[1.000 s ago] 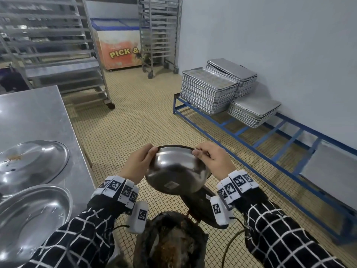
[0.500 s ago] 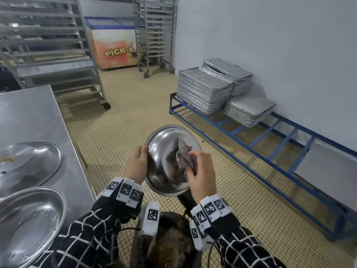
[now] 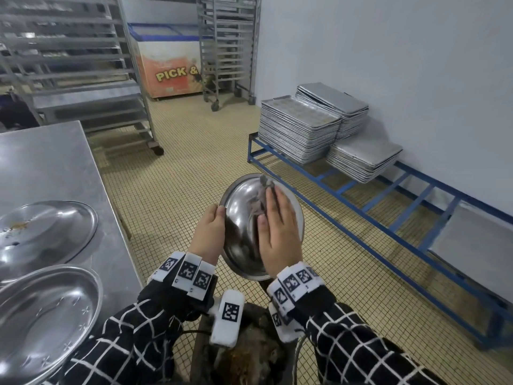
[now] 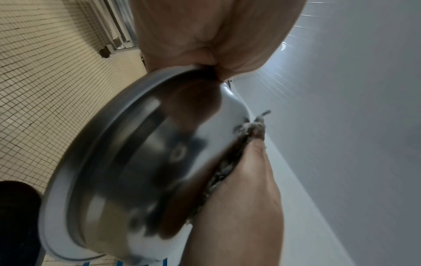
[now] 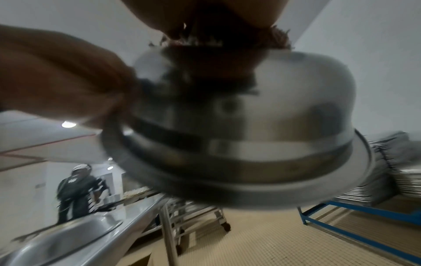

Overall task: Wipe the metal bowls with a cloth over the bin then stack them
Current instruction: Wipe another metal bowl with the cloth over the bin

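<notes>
The steel bowl (image 3: pixel 244 232) is held bottom-up and tilted just above the dark bin (image 3: pixel 244 354). The left hand (image 3: pixel 208 234) grips its rim, thumb on the outside. The right hand (image 3: pixel 279 232) lies flat with straight fingers, pressing a frayed grey cloth (image 3: pixel 261 198) against the bowl's outer wall. Two more metal bowls (image 3: pixel 41 315) sit on the steel table (image 3: pixel 50 162). A chest freezer (image 3: pixel 169 70) behind reads "PICK &"

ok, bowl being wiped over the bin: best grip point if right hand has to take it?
Probably the flat rim, pinched from its right side. The metal bowl is held dome-out, smooth and curved; the left hand already grips the left rim, and the right hand presses the cloth flat on the dome.
</notes>
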A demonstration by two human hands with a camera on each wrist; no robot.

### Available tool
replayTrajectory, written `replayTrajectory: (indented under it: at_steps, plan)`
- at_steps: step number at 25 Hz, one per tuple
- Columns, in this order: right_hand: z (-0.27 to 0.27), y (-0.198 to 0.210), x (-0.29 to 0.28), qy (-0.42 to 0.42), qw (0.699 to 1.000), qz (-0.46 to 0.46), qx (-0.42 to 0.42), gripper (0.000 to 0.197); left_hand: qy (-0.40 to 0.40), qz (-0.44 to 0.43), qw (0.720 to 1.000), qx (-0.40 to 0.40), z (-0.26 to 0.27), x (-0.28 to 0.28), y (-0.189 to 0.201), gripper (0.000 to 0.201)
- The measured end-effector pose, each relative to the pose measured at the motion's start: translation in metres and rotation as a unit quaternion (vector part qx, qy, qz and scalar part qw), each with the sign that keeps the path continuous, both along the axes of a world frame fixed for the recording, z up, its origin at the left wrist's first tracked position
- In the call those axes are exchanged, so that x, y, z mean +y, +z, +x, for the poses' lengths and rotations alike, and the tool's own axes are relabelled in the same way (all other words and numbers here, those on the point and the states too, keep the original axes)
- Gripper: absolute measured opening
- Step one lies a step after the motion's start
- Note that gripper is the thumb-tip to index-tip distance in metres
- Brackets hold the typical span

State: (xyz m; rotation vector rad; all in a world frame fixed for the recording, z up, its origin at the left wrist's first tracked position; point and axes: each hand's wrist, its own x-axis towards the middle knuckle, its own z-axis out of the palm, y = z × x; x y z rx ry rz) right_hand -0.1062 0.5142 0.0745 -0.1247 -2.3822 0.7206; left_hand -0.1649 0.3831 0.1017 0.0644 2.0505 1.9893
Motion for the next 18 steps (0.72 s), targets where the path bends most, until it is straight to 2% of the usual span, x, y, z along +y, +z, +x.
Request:
replayTrajectory:
  at_steps: [4, 6, 10, 13, 15, 18]
  plan:
    - [-0.008, -0.012, 0.034, -0.058, 0.994, -0.085, -0.03, 0.055, 0.006, 0.022, 1.0, -0.014, -0.004, -0.003, 0.003, 0.029]
    - [0.003, -0.028, 0.032, -0.044, 0.992, -0.112, -0.046, 0.056, 0.026, 0.03, 0.999, -0.021, -0.008, -0.006, 0.003, 0.026]
    - [0.019, -0.04, -0.003, 0.036, 0.999, -0.022, -0.03, 0.059, 0.039, 0.032, 0.998, -0.028, -0.007, -0.006, 0.0, 0.026]
    - [0.01, -0.019, -0.018, 0.085, 0.996, 0.027, 0.004, 0.057, 0.034, 0.025, 0.999, -0.03, -0.002, -0.001, 0.003, 0.026]
    - [0.001, -0.003, -0.013, 0.07, 0.997, 0.022, 0.018, 0.055, 0.021, 0.03, 0.999, -0.032, 0.002, 0.002, 0.005, 0.024]
    - [-0.011, 0.006, 0.016, -0.003, 1.0, -0.024, 0.011, 0.052, 0.014, 0.035, 0.999, -0.039, 0.003, -0.001, 0.003, 0.026]
